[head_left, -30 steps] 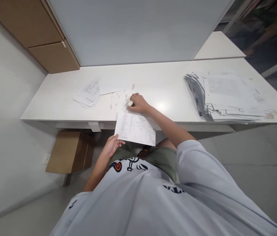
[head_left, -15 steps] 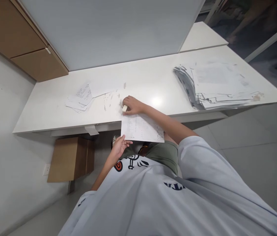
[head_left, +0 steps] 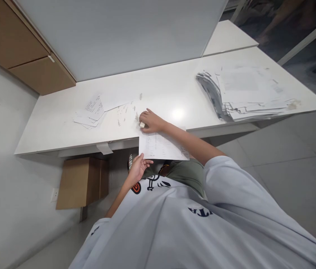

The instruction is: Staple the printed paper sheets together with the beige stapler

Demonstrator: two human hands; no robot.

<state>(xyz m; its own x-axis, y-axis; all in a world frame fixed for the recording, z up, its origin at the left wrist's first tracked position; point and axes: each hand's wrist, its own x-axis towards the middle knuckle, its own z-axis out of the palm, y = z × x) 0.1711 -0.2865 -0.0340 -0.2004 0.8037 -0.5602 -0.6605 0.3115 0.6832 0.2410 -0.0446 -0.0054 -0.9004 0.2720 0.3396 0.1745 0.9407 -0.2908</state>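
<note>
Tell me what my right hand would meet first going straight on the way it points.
Likely the grey specks just beyond the right hand, then the loose papers; whether the specks are raised is unclear.

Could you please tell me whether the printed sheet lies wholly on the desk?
No, the printed sheet juts out past the front edge of the desk, with the left hand at its corner.
</note>
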